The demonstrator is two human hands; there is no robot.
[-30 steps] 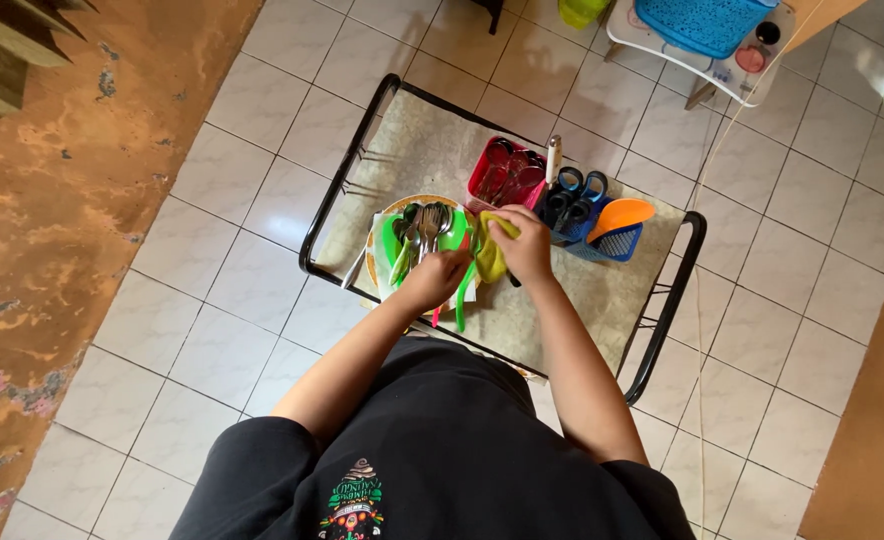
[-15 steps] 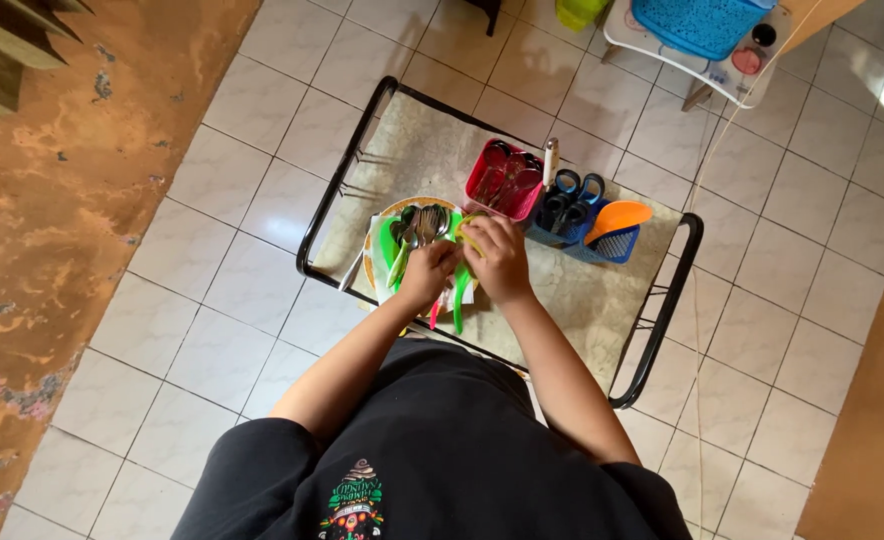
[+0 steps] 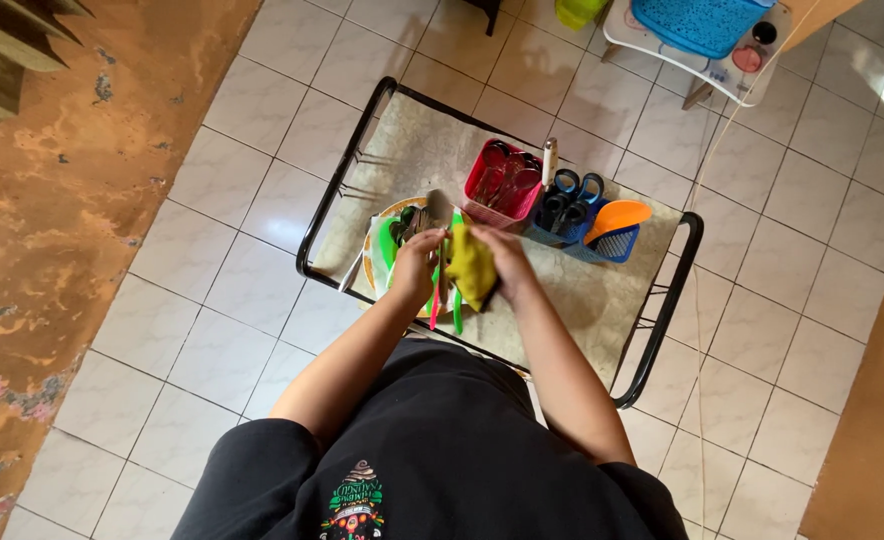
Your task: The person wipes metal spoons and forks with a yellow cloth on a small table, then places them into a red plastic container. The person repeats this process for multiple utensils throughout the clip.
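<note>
The left hand (image 3: pixel 417 268) is closed around the handle of a metal utensil (image 3: pixel 435 213) whose broad silver end sticks up just beyond the fingers; it looks like a spatula or wide spoon, though the view is too small to be sure. The right hand (image 3: pixel 502 255) is clamped on a yellow cloth (image 3: pixel 469 268), which sits bunched between the two hands and touches the utensil's handle. Directly under the left hand lies a round plate (image 3: pixel 374 240) piled with green-handled cutlery (image 3: pixel 398 240), and a few green and pink handles (image 3: pixel 455 310) hang out below the cloth toward the person.

Just beyond the right hand stands a red container (image 3: pixel 502 180) holding spoons, and beside it, further to that hand's outer side, a blue basket (image 3: pixel 587 222) with scissors (image 3: pixel 570 190) and an orange scoop (image 3: pixel 617 215). All of this rests on a small marbled surface (image 3: pixel 562 300) with a black metal rail, standing on a white tiled floor (image 3: pixel 252 260).
</note>
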